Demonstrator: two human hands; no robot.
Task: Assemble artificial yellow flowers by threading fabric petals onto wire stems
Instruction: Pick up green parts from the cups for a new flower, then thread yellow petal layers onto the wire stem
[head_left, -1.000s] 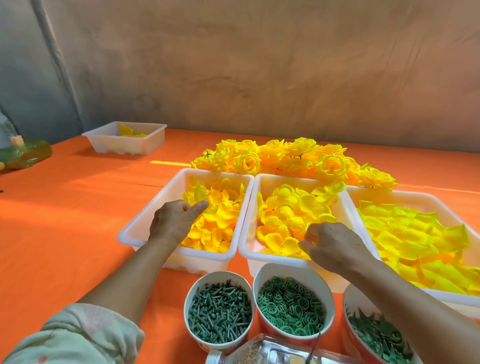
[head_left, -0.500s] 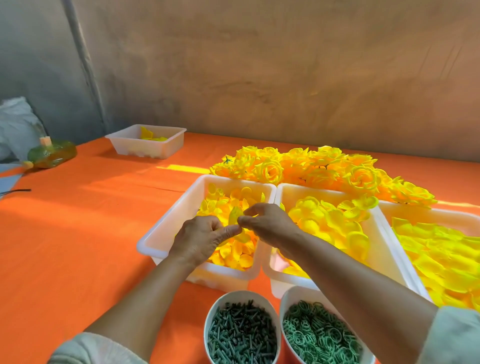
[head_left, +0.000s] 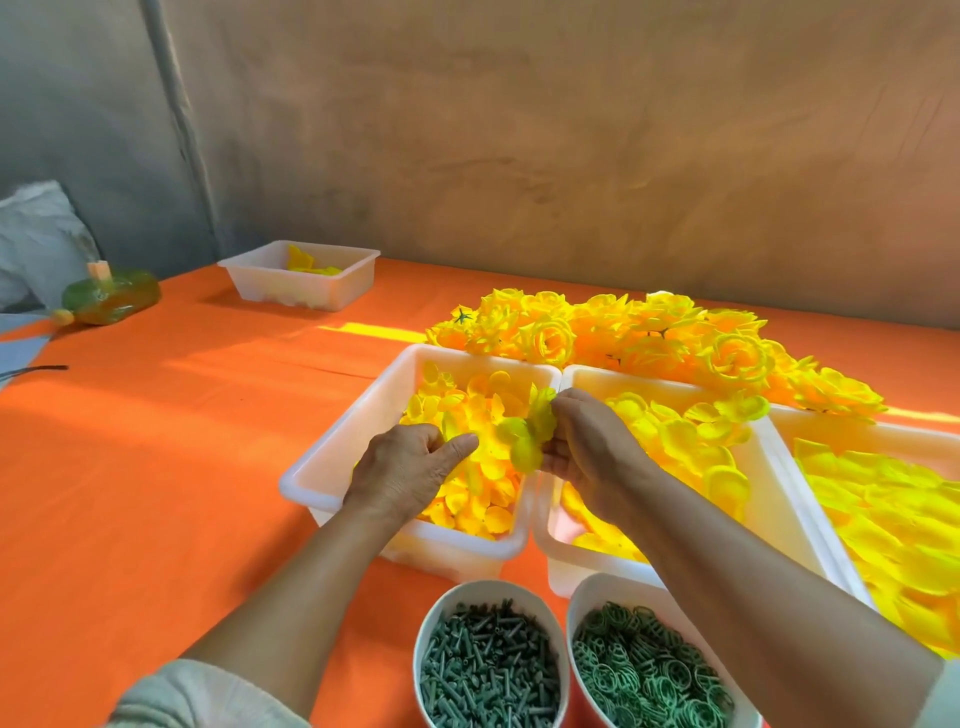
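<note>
I'm watching a crinkled bunch of yellow fabric petals (head_left: 527, 434) hovering at frame centre over the smooth white tray (head_left: 332, 462). My right hand (head_left: 587, 457) is pinching it. My left hand (head_left: 408, 467) is curling just beside it, and I cannot tell whether it holds anything.

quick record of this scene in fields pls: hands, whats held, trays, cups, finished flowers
right-hand grip: pinches a bunched yellow fabric petal cluster over the left white plastic tray
left-hand grip: fingers curled over that tray, thumb toward the cluster; contents unclear
left tray: small yellow petals
middle white plastic tray: larger cupped yellow petals
front cups: white cup of dark green plastic pegs; white cup of green plastic rings
finished: pile of yellow fabric flowers behind the trays
surface: orange cloth
</note>
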